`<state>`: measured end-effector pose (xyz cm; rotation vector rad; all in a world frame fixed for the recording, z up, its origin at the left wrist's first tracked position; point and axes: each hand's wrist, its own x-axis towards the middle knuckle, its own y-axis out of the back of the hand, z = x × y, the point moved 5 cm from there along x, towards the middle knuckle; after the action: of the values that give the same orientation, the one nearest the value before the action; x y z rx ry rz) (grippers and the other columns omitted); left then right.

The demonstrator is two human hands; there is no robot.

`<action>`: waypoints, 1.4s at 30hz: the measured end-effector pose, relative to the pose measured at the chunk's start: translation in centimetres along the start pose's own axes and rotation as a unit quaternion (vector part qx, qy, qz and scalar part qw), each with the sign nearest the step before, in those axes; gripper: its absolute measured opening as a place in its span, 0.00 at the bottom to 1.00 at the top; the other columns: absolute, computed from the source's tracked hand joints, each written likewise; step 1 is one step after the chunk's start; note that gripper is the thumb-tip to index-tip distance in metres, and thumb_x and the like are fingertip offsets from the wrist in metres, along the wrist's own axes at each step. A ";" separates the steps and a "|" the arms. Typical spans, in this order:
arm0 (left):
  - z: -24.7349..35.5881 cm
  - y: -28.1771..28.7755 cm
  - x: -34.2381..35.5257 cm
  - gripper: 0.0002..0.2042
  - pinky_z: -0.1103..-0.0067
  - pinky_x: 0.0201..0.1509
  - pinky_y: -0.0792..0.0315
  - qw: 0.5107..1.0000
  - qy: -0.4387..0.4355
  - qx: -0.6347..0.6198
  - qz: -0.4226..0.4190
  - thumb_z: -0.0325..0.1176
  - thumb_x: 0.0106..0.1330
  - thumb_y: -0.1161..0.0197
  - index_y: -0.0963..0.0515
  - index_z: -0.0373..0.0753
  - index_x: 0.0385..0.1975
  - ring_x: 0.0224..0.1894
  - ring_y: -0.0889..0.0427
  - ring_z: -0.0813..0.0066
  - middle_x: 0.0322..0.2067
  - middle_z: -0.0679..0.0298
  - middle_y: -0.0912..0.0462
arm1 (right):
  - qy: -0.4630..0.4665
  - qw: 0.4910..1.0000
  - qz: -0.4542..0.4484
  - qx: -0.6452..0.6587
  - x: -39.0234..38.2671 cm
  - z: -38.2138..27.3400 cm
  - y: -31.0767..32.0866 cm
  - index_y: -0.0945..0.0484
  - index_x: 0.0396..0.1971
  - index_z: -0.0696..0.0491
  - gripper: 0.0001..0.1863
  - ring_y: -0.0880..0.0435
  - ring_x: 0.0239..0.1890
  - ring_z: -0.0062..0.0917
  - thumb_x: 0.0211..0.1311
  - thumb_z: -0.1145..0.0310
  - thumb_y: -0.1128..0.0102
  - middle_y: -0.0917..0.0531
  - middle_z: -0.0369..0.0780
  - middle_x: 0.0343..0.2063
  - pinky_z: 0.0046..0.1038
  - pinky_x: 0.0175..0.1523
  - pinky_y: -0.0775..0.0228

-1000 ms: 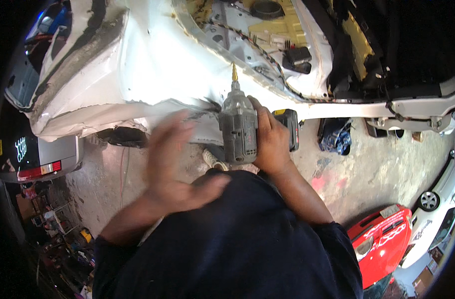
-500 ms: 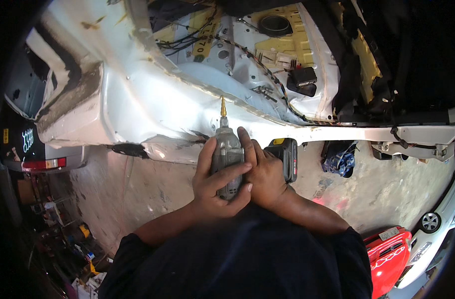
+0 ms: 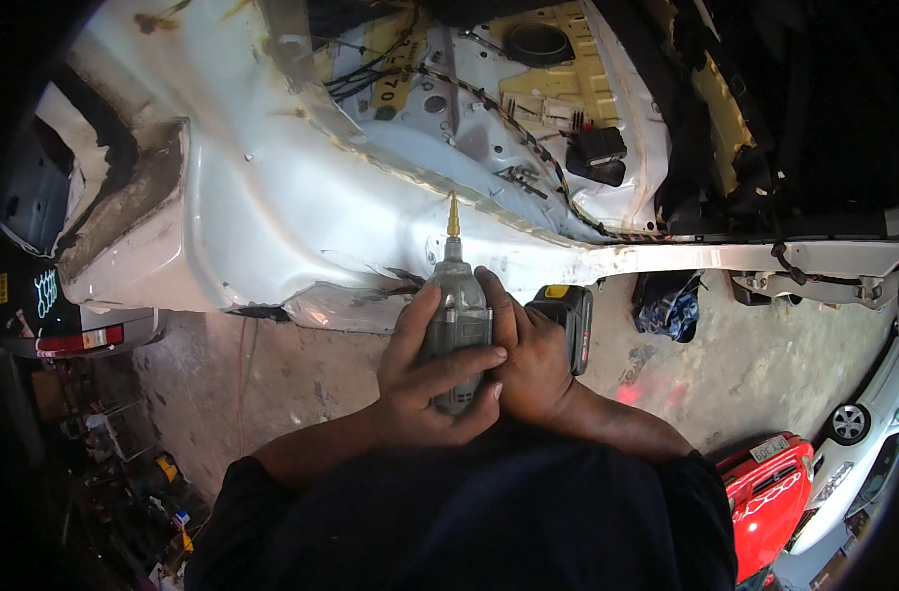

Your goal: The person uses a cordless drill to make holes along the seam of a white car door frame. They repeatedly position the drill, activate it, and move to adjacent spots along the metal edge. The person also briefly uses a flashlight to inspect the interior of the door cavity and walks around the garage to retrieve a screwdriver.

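Note:
Both my hands hold a grey cordless drill (image 3: 456,320) upright in the picture, fitted with a gold, cone-shaped step drill bit (image 3: 453,217). My left hand (image 3: 425,379) wraps round the motor housing from the left, fingers across its back. On the right side, my right hand (image 3: 536,360) grips the drill, its index finger stretched along the housing; the handle is hidden beneath the hand. A black battery pack (image 3: 575,320) sticks out past it. The bit's tip lies at the flanged edge of a white car body panel (image 3: 321,231); whether it touches, I cannot tell.
Beyond the flange lies the stripped car interior with a wiring harness (image 3: 513,123) and a black box (image 3: 597,148). A dark patterned cloth bundle (image 3: 669,313) lies under the sill. A red car (image 3: 769,497) and a white car (image 3: 853,443) are at lower right; clutter fills the lower left.
The drill and both hands have shifted slightly right along the flange, with the grip unchanged. My view has moved a little, so the panel's left part sits further left.

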<state>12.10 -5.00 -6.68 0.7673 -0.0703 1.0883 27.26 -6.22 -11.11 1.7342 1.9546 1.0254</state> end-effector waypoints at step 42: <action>-1.9 0.5 0.6 0.20 0.61 0.71 0.25 0.998 -0.034 -0.058 -0.004 0.31 0.53 0.23 0.11 0.39 0.49 0.72 0.25 0.41 0.76 0.35 0.38 | -0.023 0.999 0.013 -0.047 0.8 -0.7 0.1 0.39 0.74 0.70 0.47 0.10 0.33 0.42 0.54 0.66 0.33 0.13 0.51 0.40 0.39 0.40 0.16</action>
<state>11.45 -3.30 -7.61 0.6995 -0.1864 1.0409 26.73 -5.68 -10.35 1.7212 1.8304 1.0594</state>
